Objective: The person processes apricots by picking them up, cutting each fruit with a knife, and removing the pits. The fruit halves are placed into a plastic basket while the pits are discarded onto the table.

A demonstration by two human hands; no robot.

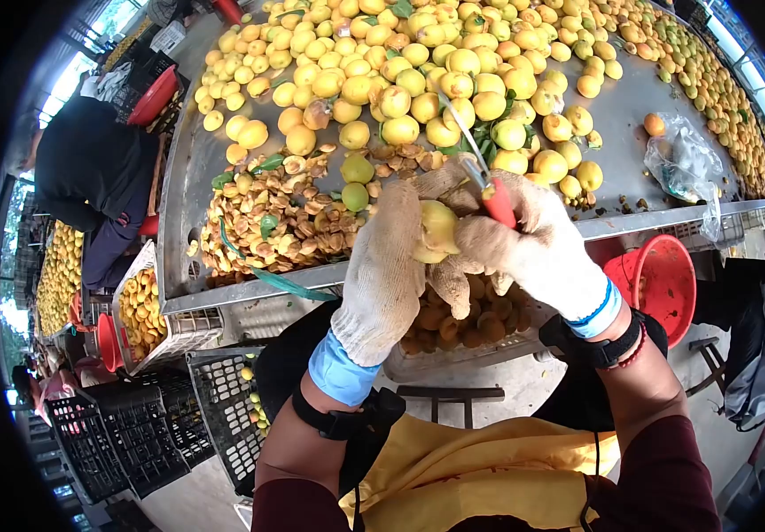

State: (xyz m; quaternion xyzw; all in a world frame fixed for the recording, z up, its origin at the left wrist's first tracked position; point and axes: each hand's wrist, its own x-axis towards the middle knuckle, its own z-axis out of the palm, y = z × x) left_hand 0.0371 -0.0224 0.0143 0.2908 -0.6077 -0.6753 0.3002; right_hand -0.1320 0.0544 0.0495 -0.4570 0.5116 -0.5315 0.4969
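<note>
Grasps a yellow fruit (pixel 438 232) in left hand (pixel 382 266), a red-handled tool (pixel 499 204) in right hand (pixel 538 253). Looks far from finished, with many whole fruits (pixel 394 101) beside split pieces (pixel 294 222).

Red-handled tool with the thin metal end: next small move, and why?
Probably turn the red-handled tool in the gloved right hand toward the round yellow fruit. Its metal end points away, at the loose yellow fruit on the table, while the gloved left hand supports the held one.
</note>
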